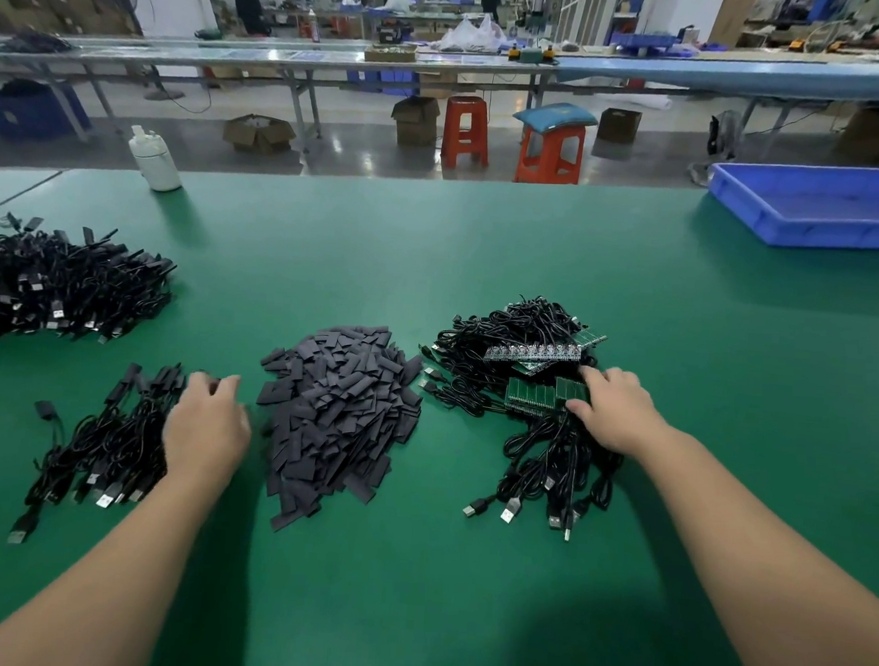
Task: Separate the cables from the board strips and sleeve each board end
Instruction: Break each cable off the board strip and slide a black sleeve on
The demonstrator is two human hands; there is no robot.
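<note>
A heap of flat dark grey sleeves (340, 409) lies in the middle of the green table (431, 260). To its right sits a tangle of black USB cables (548, 463) joined to green board strips (531, 392). My right hand (610, 412) rests on that tangle, fingers bent over a board strip, thumb at its near edge. To the left lies a small bunch of sleeved cables (106, 446). My left hand (205, 426) hovers at that bunch's right side, fingers loosely bent; whether it holds anything is hidden.
A big pile of sleeved black cables (54, 288) lies at the far left. A white plastic bottle (154, 161) stands at the table's far edge. A blue tray (821, 207) sits at the far right. Stools, boxes and benches stand beyond.
</note>
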